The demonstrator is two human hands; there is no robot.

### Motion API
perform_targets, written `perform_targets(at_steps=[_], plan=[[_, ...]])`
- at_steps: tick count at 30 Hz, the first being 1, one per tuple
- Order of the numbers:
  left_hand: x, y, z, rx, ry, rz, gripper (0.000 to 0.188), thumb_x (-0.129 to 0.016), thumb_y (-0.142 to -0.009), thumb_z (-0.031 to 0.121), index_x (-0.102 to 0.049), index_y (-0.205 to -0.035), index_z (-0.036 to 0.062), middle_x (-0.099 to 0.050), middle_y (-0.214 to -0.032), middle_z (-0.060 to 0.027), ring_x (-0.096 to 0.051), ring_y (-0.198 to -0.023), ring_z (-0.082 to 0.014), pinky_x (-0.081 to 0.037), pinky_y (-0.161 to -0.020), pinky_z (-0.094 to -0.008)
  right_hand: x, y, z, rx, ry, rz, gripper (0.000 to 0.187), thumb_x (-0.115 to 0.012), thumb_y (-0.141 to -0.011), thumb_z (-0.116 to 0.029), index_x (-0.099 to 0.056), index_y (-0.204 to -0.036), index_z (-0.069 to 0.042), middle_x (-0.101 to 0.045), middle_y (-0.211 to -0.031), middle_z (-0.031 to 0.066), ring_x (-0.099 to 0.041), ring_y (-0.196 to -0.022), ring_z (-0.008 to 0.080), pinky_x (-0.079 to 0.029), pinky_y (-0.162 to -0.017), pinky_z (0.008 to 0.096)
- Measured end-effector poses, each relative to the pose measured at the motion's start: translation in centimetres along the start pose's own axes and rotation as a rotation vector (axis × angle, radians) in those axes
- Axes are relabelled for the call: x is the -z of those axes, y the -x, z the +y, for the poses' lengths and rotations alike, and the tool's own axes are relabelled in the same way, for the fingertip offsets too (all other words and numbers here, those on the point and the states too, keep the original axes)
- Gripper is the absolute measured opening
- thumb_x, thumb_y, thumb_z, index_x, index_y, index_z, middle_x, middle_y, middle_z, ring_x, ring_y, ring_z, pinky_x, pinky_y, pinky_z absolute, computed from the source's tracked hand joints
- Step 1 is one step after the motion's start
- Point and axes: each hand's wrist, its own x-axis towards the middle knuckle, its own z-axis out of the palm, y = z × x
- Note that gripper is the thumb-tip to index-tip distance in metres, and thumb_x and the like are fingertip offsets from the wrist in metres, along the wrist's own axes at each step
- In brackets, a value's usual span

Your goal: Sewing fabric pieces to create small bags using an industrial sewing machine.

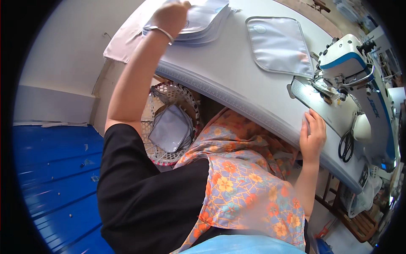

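Note:
At the top edge my left hand point(170, 19) is over a stack of translucent white sheet pieces point(205, 25), its visible fingers curled; what they hold, if anything, is hidden. A bracelet circles that wrist. My right hand point(314, 133) rests open on the table's front edge, fingers extended and together, beside the sewing machine point(344, 59). A single grey-edged translucent white piece point(279, 44) with rounded corners lies flat on the table, one corner close to the needle area. The machine's lamp lights the metal plate point(305, 91).
Below the white table point(228, 63), a woven basket point(163, 158) holds several similar grey-edged pieces point(171, 129). Black-handled scissors point(346, 146) lie at the table's right. A ruler strip point(203, 86) runs along the front edge. A wooden stool point(359, 226) stands at lower right.

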Motion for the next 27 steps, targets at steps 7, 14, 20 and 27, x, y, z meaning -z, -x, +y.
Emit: perform_targets(at_steps=[7,14,20,27], plan=[[-6.1,-0.4,-2.0,-0.307,0.555,0.088,0.025,-0.069,-0.091,0.027,-0.073,-0.104,0.006,-0.07,-0.089,-0.0142,-0.067,-0.09,-0.032,-0.053,-0.078,-0.0429,0.2,-0.3,-0.5,0.036,-0.021,-0.015,0.026,-0.065,-0.087,-0.006,-0.069,-0.113,-0.002,-0.067,-0.121,0.0133,-0.061,-0.113,0.0336,-0.049,-0.098,0.0429],[-9.9,-2.4,-2.5,-0.267,0.628,0.047,0.021,-0.07,-0.086,0.022,-0.069,-0.092,0.0015,-0.07,-0.08,-0.0153,-0.065,-0.076,-0.0326,-0.052,-0.071,-0.0403,-0.6,-2.8,-2.2,0.047,-0.173,-0.05,0.021,-0.062,-0.089,-0.002,-0.069,-0.109,-0.001,-0.068,-0.118,0.0138,-0.063,-0.111,0.0321,-0.049,-0.097,0.041],[-6.3,0.7,-2.0,0.087,1.112,-0.041,0.016,-0.064,-0.087,0.016,-0.068,-0.088,0.0004,-0.068,-0.074,-0.0088,-0.064,-0.067,-0.0189,-0.052,-0.066,-0.0327,-4.7,-14.1,-11.3,0.435,-0.448,-0.121,0.025,-0.067,-0.087,-0.005,-0.07,-0.112,0.0,-0.069,-0.118,0.017,-0.064,-0.112,0.0352,-0.05,-0.098,0.0408],[-4.4,1.0,-1.8,0.142,1.205,-0.122,0.017,-0.062,-0.095,0.016,-0.067,-0.102,0.0011,-0.059,-0.076,0.0021,-0.053,-0.068,-0.0051,-0.045,-0.061,-0.022,-16.0,-25.8,-18.5,0.447,-0.243,-0.158,0.052,-0.06,-0.097,-0.032,-0.055,-0.141,-0.003,-0.049,-0.149,0.0196,-0.043,-0.141,0.0345,-0.031,-0.119,0.0423]])
